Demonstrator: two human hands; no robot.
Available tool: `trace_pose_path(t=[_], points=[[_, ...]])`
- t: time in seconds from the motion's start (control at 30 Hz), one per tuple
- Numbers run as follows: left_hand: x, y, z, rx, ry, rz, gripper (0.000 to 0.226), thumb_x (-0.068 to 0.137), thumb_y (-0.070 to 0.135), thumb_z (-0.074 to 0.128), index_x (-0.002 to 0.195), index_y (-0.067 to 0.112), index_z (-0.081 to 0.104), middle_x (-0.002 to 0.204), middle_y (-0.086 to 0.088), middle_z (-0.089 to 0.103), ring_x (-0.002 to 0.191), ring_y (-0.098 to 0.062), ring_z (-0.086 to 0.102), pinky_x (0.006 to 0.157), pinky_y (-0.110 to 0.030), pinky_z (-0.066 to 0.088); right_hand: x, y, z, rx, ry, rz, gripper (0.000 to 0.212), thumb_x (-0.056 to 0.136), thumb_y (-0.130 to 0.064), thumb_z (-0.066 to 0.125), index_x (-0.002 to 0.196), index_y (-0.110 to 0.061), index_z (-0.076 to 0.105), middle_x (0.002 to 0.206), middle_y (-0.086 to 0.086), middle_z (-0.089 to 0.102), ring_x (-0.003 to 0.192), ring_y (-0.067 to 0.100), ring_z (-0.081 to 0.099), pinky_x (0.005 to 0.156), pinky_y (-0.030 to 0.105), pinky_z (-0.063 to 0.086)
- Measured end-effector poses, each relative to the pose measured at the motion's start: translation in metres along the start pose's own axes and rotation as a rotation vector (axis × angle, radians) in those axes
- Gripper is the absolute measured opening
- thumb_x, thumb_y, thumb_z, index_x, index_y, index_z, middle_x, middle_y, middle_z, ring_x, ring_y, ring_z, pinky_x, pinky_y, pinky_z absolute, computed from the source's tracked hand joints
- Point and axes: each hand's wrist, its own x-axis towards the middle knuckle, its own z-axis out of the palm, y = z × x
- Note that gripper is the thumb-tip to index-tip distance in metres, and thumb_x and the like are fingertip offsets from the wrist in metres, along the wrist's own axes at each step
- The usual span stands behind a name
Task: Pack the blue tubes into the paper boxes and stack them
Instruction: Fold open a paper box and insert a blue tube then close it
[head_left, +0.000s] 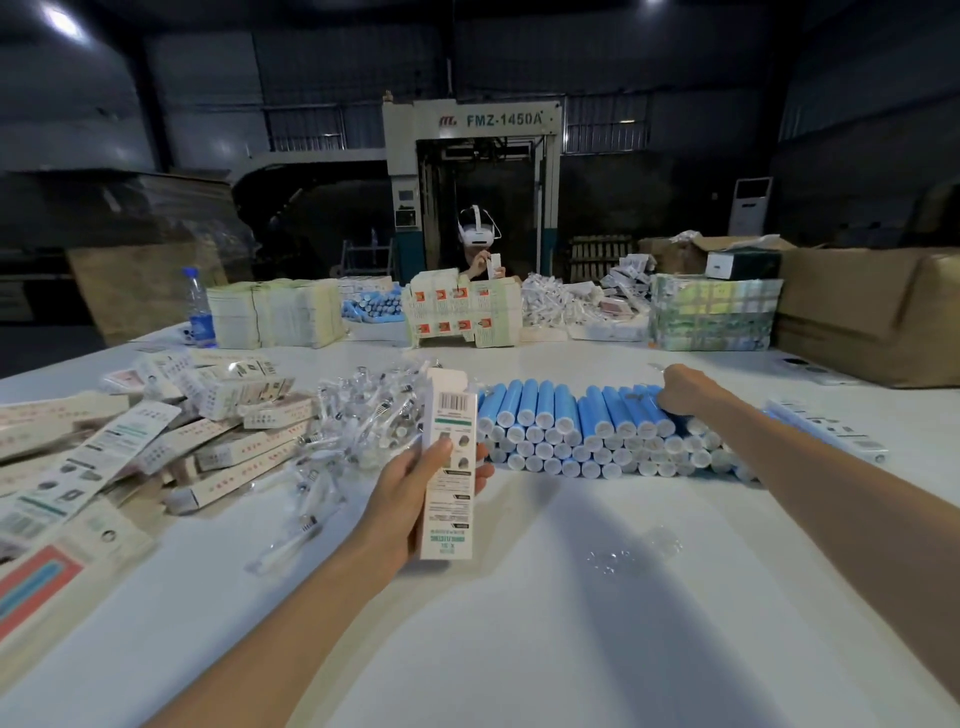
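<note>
My left hand grips a white paper box with a barcode, held upright with its top flap open. A stack of blue tubes with white caps lies on the white table ahead. My right hand reaches onto the top of that stack at its right side, fingers curled round a blue tube there. Filled paper boxes lie in a loose heap to the left.
Clear plastic-wrapped brush heads are piled between the boxes and the tubes. Flat box blanks and a water bottle stand across the table. A person in a headset sits opposite. Cardboard cartons stand at right.
</note>
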Motion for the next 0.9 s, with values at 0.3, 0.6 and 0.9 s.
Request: trace_pose_path(t=[0.3,0.6,0.9], points=[[0.004,-0.004,-0.004,0.064,0.036,0.014,0.031,0.111,0.023,0.052,0.138,0.013,0.063,0.123,-0.010,0.078,0.102,-0.029,0.079,0.082,-0.033,0.064,-0.028,-0.022,-0.009,0.671,0.164,0.118,0.043,0.111,-0.024,0.041,0.140,0.007,0.037,0.108,0.024,0.053,0.093,0.035,0.055,0.075,0.040,0.037],[-0.002,-0.001,-0.007,0.188,-0.114,0.024,0.044,0.099,0.029,0.071,0.138,0.011,0.061,0.121,-0.017,0.078,0.118,-0.032,0.074,0.107,-0.056,0.053,-0.122,-0.141,-0.021,1.562,-0.017,-0.417,0.018,0.109,-0.020,0.053,0.120,-0.010,0.062,0.108,0.001,0.071,0.103,0.015,0.065,0.091,0.035,0.052],[-0.007,0.002,-0.007,0.215,-0.174,0.048,0.042,0.099,0.034,0.073,0.136,0.016,0.065,0.123,-0.017,0.077,0.121,-0.032,0.072,0.109,-0.056,0.051,-0.137,-0.169,-0.006,1.404,-0.026,-0.486,0.054,0.104,-0.009,0.061,0.144,-0.023,0.027,0.119,0.010,0.070,0.103,0.022,0.075,0.112,0.051,0.048]])
